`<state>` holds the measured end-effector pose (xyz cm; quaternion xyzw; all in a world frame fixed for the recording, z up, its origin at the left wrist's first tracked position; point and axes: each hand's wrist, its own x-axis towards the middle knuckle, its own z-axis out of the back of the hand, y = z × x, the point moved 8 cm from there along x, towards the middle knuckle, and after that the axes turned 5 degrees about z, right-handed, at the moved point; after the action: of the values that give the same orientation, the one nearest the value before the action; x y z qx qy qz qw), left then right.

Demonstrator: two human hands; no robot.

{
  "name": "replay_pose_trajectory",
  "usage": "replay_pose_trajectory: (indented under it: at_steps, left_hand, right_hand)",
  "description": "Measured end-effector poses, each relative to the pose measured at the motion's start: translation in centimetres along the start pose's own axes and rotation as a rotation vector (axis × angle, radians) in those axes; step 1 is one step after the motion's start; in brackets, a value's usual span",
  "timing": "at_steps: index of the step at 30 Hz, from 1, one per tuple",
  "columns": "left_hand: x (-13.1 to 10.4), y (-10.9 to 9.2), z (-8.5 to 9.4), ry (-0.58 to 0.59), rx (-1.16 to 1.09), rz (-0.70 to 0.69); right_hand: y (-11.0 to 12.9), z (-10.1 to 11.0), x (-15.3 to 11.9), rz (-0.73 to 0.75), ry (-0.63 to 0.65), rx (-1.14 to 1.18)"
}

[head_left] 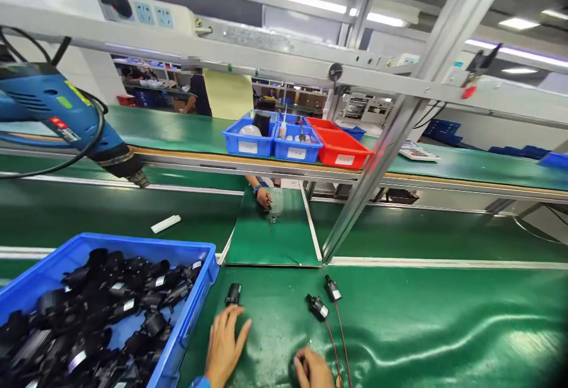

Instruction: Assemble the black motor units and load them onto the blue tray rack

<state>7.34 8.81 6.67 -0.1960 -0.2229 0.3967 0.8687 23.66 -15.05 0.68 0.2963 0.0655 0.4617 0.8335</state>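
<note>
My left hand [225, 340] has its fingers stretched out, the tips at the near end of a small black pump [233, 294] lying on the green mat. Whether they touch it I cannot tell. Near the bottom edge my right hand [314, 369] is closed, fingers curled and thumb drawn in; anything inside is hidden. Beyond it lie two more black pumps, one pump [318, 307] with a white label and another pump [332, 288] farther back. Their thin red wires [341, 335] run toward me, just right of my right hand.
A blue crate [186, 317] full of black pumps stands at left. A blue power tool [84, 116] hangs at upper left. Across the bench, a co-worker's hand [263, 197] is over a green board [270, 246]. A metal post [368, 181] rises at right; a red bin [344, 150] sits on the shelf.
</note>
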Motion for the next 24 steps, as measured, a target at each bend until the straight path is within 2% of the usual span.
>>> replay_pose_trajectory:
  at_steps: [2,3,5,7,9,11,14,16,19,21,24]
  left_hand:
    - [2.9,0.5,1.4,-0.051,0.062,0.114]
    - [4.1,0.9,1.4,-0.026,0.095,0.160]
    - [5.8,1.7,0.7,0.086,0.142,0.230]
    - [6.5,2.3,-0.4,0.204,0.152,0.257]
    - [6.7,2.4,-1.2,0.269,0.157,0.246]
    - [6.7,2.5,-1.8,0.285,0.185,0.239]
    - [6.7,3.2,-2.8,0.285,0.191,0.247]
    - [6.6,4.1,-3.6,0.266,0.125,0.256]
    - [6.0,5.8,-4.3,0.217,-0.035,0.298]
    - [5.2,6.3,-4.3,0.187,-0.138,0.312]
    - [4.2,5.6,-3.0,0.138,-0.267,0.336]
  right_hand:
    - [1.9,2.6,3.5,0.053,-0.040,0.159]
    - [2.6,3.8,5.9,0.050,-0.052,0.211]
    - [3.7,5.8,11.5,0.005,-0.092,0.276]
    - [4.4,6.7,17.7,-0.039,-0.106,0.334]
    - [4.6,6.6,23.7,-0.103,-0.100,0.367]
    - [4.4,5.5,28.9,-0.205,-0.065,0.339]
    - [4.3,3.6,35.2,-0.304,-0.033,0.301]
    - [4.4,2.5,38.3,-0.353,-0.013,0.292]
    - [4.1,1.0,41.3,-0.415,0.034,0.282]
    - [3.5,0.3,42.2,-0.427,0.053,0.287]
    - [2.2,-0.6,42.2,-0.426,0.048,0.347]
